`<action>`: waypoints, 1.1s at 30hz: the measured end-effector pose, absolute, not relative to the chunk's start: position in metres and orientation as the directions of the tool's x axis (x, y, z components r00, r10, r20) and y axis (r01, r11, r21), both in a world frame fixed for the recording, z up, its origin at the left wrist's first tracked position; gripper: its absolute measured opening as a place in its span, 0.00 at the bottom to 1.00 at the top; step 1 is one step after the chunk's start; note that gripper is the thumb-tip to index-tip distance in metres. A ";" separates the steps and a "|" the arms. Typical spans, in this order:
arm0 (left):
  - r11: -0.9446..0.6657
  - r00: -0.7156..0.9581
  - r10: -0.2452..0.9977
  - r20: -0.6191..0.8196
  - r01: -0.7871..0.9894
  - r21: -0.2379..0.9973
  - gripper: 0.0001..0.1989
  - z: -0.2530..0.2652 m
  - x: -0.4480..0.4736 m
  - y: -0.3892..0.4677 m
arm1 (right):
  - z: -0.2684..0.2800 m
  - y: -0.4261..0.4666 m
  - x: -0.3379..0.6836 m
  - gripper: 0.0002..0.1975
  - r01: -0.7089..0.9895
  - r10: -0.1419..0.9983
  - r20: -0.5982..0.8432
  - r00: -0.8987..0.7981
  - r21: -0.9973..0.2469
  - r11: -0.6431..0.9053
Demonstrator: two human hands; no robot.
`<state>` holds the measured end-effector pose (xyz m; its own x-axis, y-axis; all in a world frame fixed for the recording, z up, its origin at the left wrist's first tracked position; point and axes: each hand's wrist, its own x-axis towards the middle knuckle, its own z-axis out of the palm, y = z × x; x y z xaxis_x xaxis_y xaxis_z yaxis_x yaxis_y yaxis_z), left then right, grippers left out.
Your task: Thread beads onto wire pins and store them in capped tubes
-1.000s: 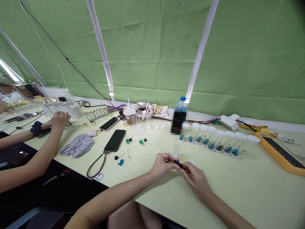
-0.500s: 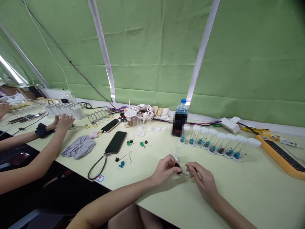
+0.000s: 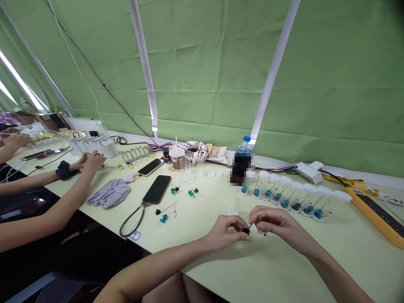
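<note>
Since the earlier frame, the right hand (image 3: 277, 225) has closed the gap to the left hand (image 3: 227, 231), and the tabletop things sit slightly lower and further right in the frame.

At lower centre, the left hand is clamped, thumb against fingers, on a small glossy black part (image 3: 245, 231) with a thin metal wire (image 3: 251, 226) slanting up from it. The right hand's curled fingertips meet that wire; I cannot tell whether they are clamped on it. Just above the hands stands a clear plastic tube (image 3: 235, 205).

Right of centre runs a row of clear cylindrical tubes (image 3: 285, 191) with round, matt white caps, mostly holding shiny blue pieces and wires. Left of centre lie a translucent blue part (image 3: 163, 218), a bent wire (image 3: 171, 208), and faceted-looking green parts (image 3: 191, 193) beside small black discs. Further left are a smooth-screened phone (image 3: 157, 189) with a looped cord and a crumpled, soft grey cloth (image 3: 109, 193). At the right edge sits a long orange power strip (image 3: 375, 216); behind everything hangs creased green sheeting (image 3: 202, 67).
</note>
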<state>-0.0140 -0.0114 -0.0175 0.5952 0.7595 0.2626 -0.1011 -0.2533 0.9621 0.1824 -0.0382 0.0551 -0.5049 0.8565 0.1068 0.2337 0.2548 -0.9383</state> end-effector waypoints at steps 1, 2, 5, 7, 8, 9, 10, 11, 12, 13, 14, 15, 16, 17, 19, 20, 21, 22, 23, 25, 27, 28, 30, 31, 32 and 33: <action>-0.277 0.590 0.756 0.285 -0.106 0.955 0.16 -0.013 -0.013 -0.011 | 0.062 -0.037 0.183 0.11 0.263 0.849 0.113 -0.517 -0.922 0.283; -0.304 0.589 0.746 0.310 -0.113 0.946 0.16 -0.009 -0.012 -0.009 | 0.069 -0.036 0.183 0.11 0.288 0.836 0.129 -0.534 -0.902 0.323; -0.381 0.564 0.728 0.390 -0.140 0.914 0.17 0.008 -0.010 -0.003 | 0.088 -0.030 0.185 0.10 0.321 0.827 0.197 -0.527 -0.854 0.409; -0.423 0.529 0.729 0.433 -0.149 0.894 0.17 0.017 -0.008 0.003 | 0.098 -0.026 0.187 0.10 0.325 0.832 0.216 -0.511 -0.847 0.420; -0.439 0.514 0.730 0.451 -0.154 0.885 0.17 0.020 -0.007 0.006 | 0.102 -0.024 0.187 0.11 0.330 0.837 0.218 -0.502 -0.846 0.419; -0.453 0.502 0.728 0.466 -0.158 0.877 0.17 0.022 -0.006 0.008 | 0.105 -0.022 0.188 0.11 0.334 0.842 0.218 -0.493 -0.847 0.414; -0.466 0.493 0.725 0.480 -0.161 0.870 0.17 0.023 -0.006 0.011 | 0.108 -0.021 0.188 0.11 0.339 0.848 0.216 -0.485 -0.847 0.410; -0.481 0.484 0.722 0.494 -0.162 0.862 0.16 0.023 -0.006 0.013 | 0.109 -0.020 0.188 0.11 0.344 0.852 0.215 -0.477 -0.847 0.406; -0.502 0.467 0.721 0.511 -0.155 0.851 0.15 0.022 -0.006 0.015 | 0.111 -0.020 0.188 0.11 0.347 0.856 0.214 -0.471 -0.847 0.403; -0.531 0.435 0.726 0.533 -0.139 0.836 0.14 0.020 -0.007 0.017 | 0.112 -0.020 0.188 0.11 0.348 0.859 0.215 -0.465 -0.847 0.401; -0.561 0.389 0.734 0.557 -0.114 0.820 0.13 0.017 -0.009 0.019 | 0.113 -0.020 0.187 0.10 0.349 0.863 0.218 -0.456 -0.848 0.399; -0.590 0.328 0.746 0.580 -0.079 0.804 0.13 0.015 -0.010 0.021 | 0.113 -0.020 0.186 0.10 0.350 0.868 0.222 -0.443 -0.849 0.396; -0.607 0.271 0.758 0.594 -0.040 0.793 0.12 0.012 -0.012 0.024 | 0.113 -0.020 0.185 0.11 0.349 0.877 0.227 -0.424 -0.852 0.390; -0.612 0.238 0.768 0.595 -0.004 0.791 0.12 0.010 -0.013 0.026 | 0.112 -0.020 0.184 0.11 0.346 0.887 0.237 -0.396 -0.856 0.383; -0.597 0.252 0.782 0.570 0.041 0.801 0.17 0.006 -0.014 0.030 | 0.109 -0.017 0.181 0.12 0.328 0.912 0.269 -0.311 -0.870 0.368; -0.583 0.290 0.786 0.547 0.052 0.811 0.22 0.005 -0.014 0.032 | 0.106 -0.015 0.179 0.12 0.311 0.921 0.289 -0.261 -0.878 0.364; -0.568 0.330 0.787 0.521 0.059 0.821 0.27 0.004 -0.012 0.033 | 0.103 -0.012 0.177 0.13 0.287 0.928 0.309 -0.209 -0.888 0.360; -0.552 0.364 0.788 0.496 0.062 0.831 0.31 0.002 -0.011 0.034 | 0.099 -0.009 0.176 0.13 0.258 0.931 0.324 -0.166 -0.897 0.358; -0.536 0.388 0.790 0.474 0.065 0.841 0.34 0.001 -0.009 0.034 | 0.096 -0.006 0.175 0.14 0.232 0.933 0.337 -0.126 -0.905 0.358; -0.502 0.419 0.801 0.428 0.080 0.861 0.36 -0.003 -0.005 0.035 | 0.091 -0.002 0.173 0.15 0.200 0.933 0.353 -0.067 -0.911 0.360; -0.480 0.437 0.810 0.390 0.112 0.870 0.32 -0.006 -0.002 0.034 | 0.088 0.001 0.174 0.15 0.190 0.932 0.361 -0.036 -0.913 0.361; -0.476 0.448 0.810 0.377 0.129 0.870 0.29 -0.008 -0.001 0.034 | 0.087 0.002 0.174 0.14 0.188 0.932 0.360 -0.030 -0.914 0.359; -0.488 0.469 0.800 0.374 0.146 0.861 0.23 -0.011 -0.001 0.033 | 0.087 0.002 0.174 0.14 0.187 0.936 0.352 -0.027 -0.918 0.350; -0.499 0.477 0.792 0.381 0.146 0.854 0.22 -0.011 -0.001 0.032 | 0.086 0.002 0.174 0.14 0.190 0.938 0.346 -0.030 -0.919 0.345; -0.509 0.483 0.784 0.389 0.143 0.849 0.22 -0.012 -0.001 0.032 | 0.086 0.002 0.174 0.15 0.198 0.940 0.338 -0.037 -0.920 0.338; -0.518 0.485 0.779 0.398 0.140 0.844 0.22 -0.012 -0.001 0.031 | 0.086 0.002 0.173 0.16 0.209 0.943 0.329 -0.049 -0.920 0.331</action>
<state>-0.0014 0.0309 -0.0120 0.4846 0.7792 0.3976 0.1404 -0.5179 0.8438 0.1734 0.0021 0.0858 -0.0491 0.9432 0.3287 0.2090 0.3315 -0.9200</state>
